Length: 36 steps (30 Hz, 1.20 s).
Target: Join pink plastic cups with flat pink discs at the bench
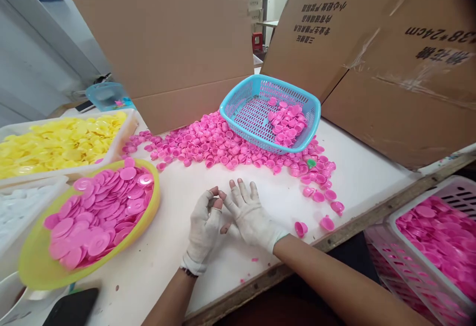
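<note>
Both of my hands wear white gloves with the fingertips bare. My left hand (204, 224) is closed, its thumb and fingers pinching at the index fingertip of my right hand (253, 217). The right hand lies over the white table (167, 266) with its fingers spread, palm down, holding nothing. Just beyond the hands spreads a pile of small pink plastic cups (208, 142). A blue basket (238, 125) rests tilted on that pile, with more pink cups at its right side. One green piece (311, 163) lies among the cups.
To the left stand a yellow bowl (156, 187) of pink discs, a tray (128, 127) of yellow pieces and a tub (55, 184) of white pieces. A phone (72, 308) lies near me. Cardboard sheets (167, 43) wall the back. At right is a crate (405, 246) of pink pieces.
</note>
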Motion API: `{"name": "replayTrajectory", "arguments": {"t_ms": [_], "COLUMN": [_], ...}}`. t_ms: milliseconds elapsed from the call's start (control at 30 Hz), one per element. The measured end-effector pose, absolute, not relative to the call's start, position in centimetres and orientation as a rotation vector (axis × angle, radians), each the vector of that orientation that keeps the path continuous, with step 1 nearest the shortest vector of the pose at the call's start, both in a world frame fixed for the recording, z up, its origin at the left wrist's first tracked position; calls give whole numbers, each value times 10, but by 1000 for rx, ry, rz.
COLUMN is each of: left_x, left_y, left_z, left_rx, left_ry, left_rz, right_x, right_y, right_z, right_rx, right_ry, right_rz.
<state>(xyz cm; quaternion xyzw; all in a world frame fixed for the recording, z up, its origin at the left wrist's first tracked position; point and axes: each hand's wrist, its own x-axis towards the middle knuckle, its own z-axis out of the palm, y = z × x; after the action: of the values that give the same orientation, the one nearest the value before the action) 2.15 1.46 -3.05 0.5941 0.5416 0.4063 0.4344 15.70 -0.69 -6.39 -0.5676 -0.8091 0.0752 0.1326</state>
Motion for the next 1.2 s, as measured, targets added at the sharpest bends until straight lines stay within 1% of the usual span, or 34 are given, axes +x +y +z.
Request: {"name": "replayTrajectory", "arguments": {"t_ms": [67,133,233,267,333,433,500,567,733,833,900,1033,1100,1200], "left_x": [19,17,15,15,16,16,15,15,19,24,27,30,30,32], "left_y": [16,17,18,18,19,19,19,19,15,11,6,-7,-15,-24], "left_z": [-31,-31,-28,-27,-25,-24,-26,-29,-35,-34,-32,-25,-21,-17], "left_rx": [1513,1524,1469,1447,1413,1387,1374,1370,1407,1430,1469,1555,1643,1841], "left_ry": [1341,1330,1315,1314,1313,1302,1288,1281,1248,1225,1199,961,783,640], "left_rz": [1049,1087,1117,1122,1121,1107,1096,1082,1017,943,864,723,724,813], "right_x": [162,167,171,170,165,155,152,155,182,196,202,205,204,202], "right_y": [-4,-1,-2,-4,-10,-17,-17,-18,-44,-66,-76,-82,-83,-85], "right_z": [-45,-16,14,14,-2,-42,-57,-55,-27,-29,-35,-43,-43,-41], "right_rx": [-1705,-1762,-1741,-1710,-1641,-1576,-1593,-1623,-1620,-1563,-1548,-1418,-1264,-1083], "right_ry": [-2318,-2229,-2063,-2056,-2156,-2395,-2435,-2387,-2171,-2169,-2048,-1464,-1220,-1030], "right_rz": [295,290,85,39,43,174,226,286,452,608,784,1181,1292,1376]}}
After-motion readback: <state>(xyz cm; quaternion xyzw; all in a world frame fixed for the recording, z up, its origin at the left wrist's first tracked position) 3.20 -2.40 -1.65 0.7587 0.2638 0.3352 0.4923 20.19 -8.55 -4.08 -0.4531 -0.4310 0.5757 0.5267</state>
